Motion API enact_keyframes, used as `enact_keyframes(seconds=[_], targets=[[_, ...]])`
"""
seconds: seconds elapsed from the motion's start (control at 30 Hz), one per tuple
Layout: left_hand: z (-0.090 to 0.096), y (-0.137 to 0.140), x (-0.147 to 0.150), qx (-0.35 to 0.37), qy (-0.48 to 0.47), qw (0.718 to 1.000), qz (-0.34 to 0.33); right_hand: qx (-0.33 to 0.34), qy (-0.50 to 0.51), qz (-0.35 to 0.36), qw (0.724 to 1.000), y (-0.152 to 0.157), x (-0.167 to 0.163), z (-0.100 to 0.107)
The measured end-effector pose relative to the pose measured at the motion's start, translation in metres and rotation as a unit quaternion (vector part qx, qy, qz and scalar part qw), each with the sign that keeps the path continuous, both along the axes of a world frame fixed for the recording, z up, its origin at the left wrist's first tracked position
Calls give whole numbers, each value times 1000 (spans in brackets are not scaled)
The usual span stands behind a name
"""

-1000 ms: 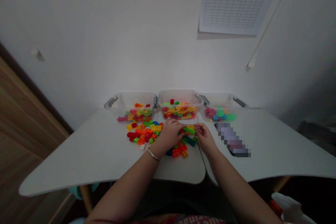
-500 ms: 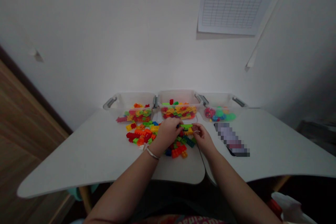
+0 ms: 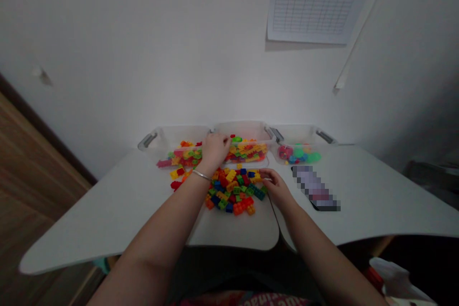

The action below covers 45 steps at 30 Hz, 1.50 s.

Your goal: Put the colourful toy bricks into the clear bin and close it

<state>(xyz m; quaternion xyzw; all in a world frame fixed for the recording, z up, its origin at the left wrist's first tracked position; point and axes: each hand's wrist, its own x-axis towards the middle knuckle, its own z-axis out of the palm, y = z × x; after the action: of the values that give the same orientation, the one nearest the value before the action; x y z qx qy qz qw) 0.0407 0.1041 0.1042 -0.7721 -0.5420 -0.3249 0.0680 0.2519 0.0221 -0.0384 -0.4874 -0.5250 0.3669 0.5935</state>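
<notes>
From the head, three bins (image 3: 244, 130) line the desk (image 3: 118, 196)'s back edge, one pile of blocks (image 3: 233, 185) lying toward its front edge. Fingers bent, the left hand (image 3: 214, 149) is at the middle bin, the right hand (image 3: 278, 188) beside the pile; whether either pinches anything, I cannot tell.

The head camera looks forward and down over the table (image 3: 373, 196).

A sheet printed with a grid (image 3: 308, 9) hangs on a white wall (image 3: 143, 48) near a slanting pale strip (image 3: 366, 27); below, a phone (image 3: 315, 189), its screen pixelated, lies on a white tabletop (image 3: 107, 205), with wood-grain panelling (image 3: 38, 177) at far left.
</notes>
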Motion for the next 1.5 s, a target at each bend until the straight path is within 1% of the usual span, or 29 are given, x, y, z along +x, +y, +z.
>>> enact_keyframes(seconds=[0.07, 0.13, 0.27, 0.37, 0.53, 0.7, 0.83, 0.97, 1.07, 1.13, 1.17, 1.27, 1.37, 1.5], targets=[[-5, 0, 2, -5, 48, 999, -9, 1, 4, 6, 1000, 0, 0, -1], [-10, 0, 3, 11, 73, 997, -27, 2, 1, 7, 1000, 0, 1, -1], [-20, 1, 0, 33, 59, 995, -73, 15, -29, -6, 999, -2, 1, 1], [-25, 3, -4, 39, 53, 993, -94, 25, -74, -30, 996, -5, 0, 5], [-31, 6, -9, 27, 60, 992, -108, 57, -174, -75, 980, -8, -2, 11], [-31, 6, -14, 1, 68, 991, -114, 69, -216, -92, 970, -7, 1, 9], [-27, -10, -14, -16, 76, 989, -128, 78, -235, -103, 963, -5, 4, 5], [-29, -40, -9, -10, 42, 987, -157, 65, -262, -131, 954, -2, 8, -1], [-34, -63, -5, -7, 37, 974, -221, 44, -285, -142, 947, -1, 10, -5], [-38, -76, -3, -18, 43, 963, -266, 30, -294, -144, 945, 0, 11, -7], [-40, -81, -3, -24, 46, 959, -278, 26, -294, -141, 945, 1, 11, -7], [-46, -91, -3, -53, 57, 957, -278, 37, -283, -111, 952, 3, 11, -9], [-52, -95, -5, -76, 70, 954, -281, 49, -275, -87, 956, 7, 11, -11], [-63, -94, -8, -83, 88, 955, -270, 44, -295, -110, 948, 8, 12, -11]])
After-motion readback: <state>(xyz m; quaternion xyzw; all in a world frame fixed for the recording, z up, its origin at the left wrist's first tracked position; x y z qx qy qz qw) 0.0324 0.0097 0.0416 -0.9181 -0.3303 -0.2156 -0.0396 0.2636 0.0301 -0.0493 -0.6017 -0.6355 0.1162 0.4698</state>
